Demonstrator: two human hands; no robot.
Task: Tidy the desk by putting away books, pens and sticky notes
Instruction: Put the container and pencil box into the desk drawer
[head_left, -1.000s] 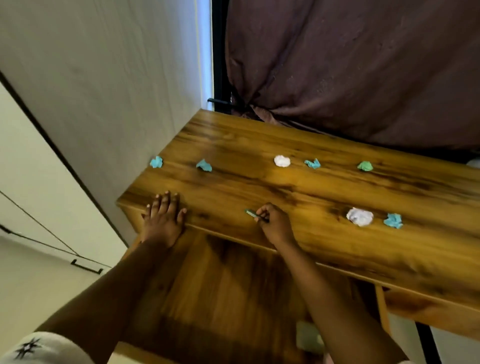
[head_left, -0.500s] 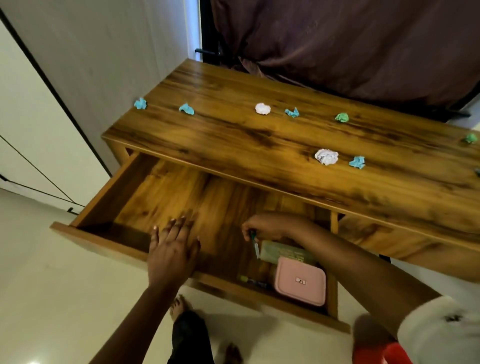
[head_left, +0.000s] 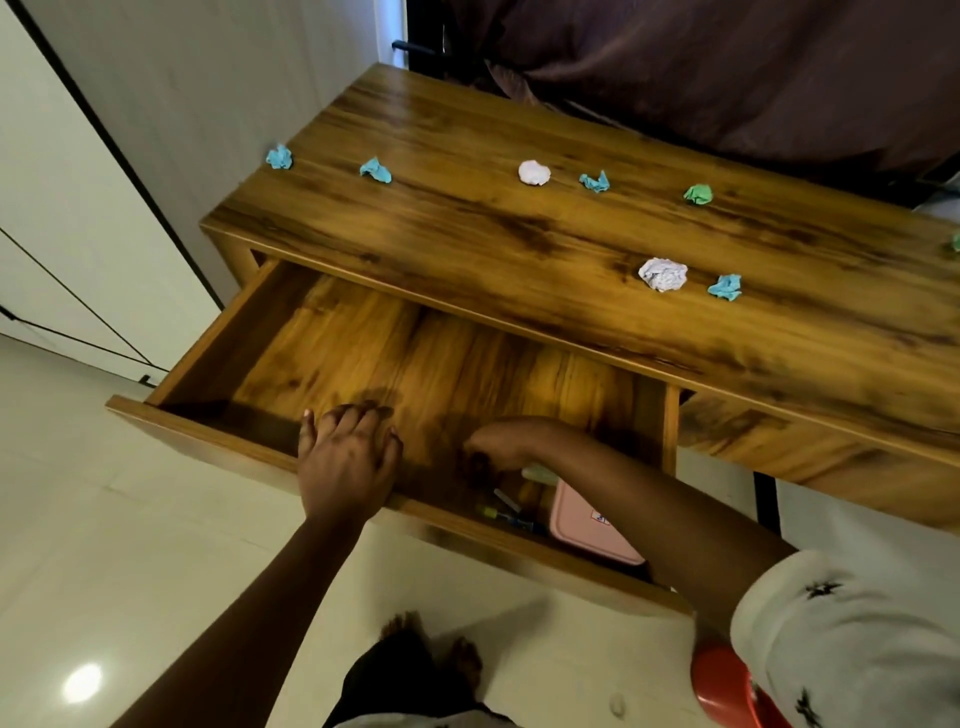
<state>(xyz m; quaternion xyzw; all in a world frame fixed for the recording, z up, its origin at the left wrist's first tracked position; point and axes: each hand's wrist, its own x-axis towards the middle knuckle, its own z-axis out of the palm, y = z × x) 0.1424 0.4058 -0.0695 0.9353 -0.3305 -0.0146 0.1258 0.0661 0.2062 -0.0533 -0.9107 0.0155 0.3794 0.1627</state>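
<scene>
Pens (head_left: 511, 519), 2 of them, lie in the open drawer (head_left: 218, 338) at lower centre, just left of a pink case (head_left: 587, 525) that the right forearm partly covers. 7 crumpled sticky notes (head_left: 663, 274) dot the worktop (head_left: 467, 244) above; an 8th is cut off at the right edge. The left hand (head_left: 345, 467) rests released on the drawer's front rim. The right hand (head_left: 506, 441) hangs curled and blurred above the pens; I cannot tell whether it grasps anything. Both pens run from upper left to lower right.

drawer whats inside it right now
A pink case, a couple of pens and the right hand. The forearm covers part of the case and a pale item beside it.
</scene>
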